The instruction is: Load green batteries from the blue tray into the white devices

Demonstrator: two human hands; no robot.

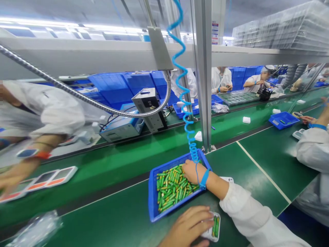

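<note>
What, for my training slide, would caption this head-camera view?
Right hand in a blue tray of green batteries; left hand holding a small white case with two inside.

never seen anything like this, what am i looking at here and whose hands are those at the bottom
This is one picture, taken by a camera on a worker's head, looking down at a green bench. The two hands at the bottom are that worker's own. The right hand is in a blue tray of green batteries. Its wrist wears a blue strap on a coiled cord. The left hand holds a small white case with two green cells in it. Other people in white work along the line.
</note>
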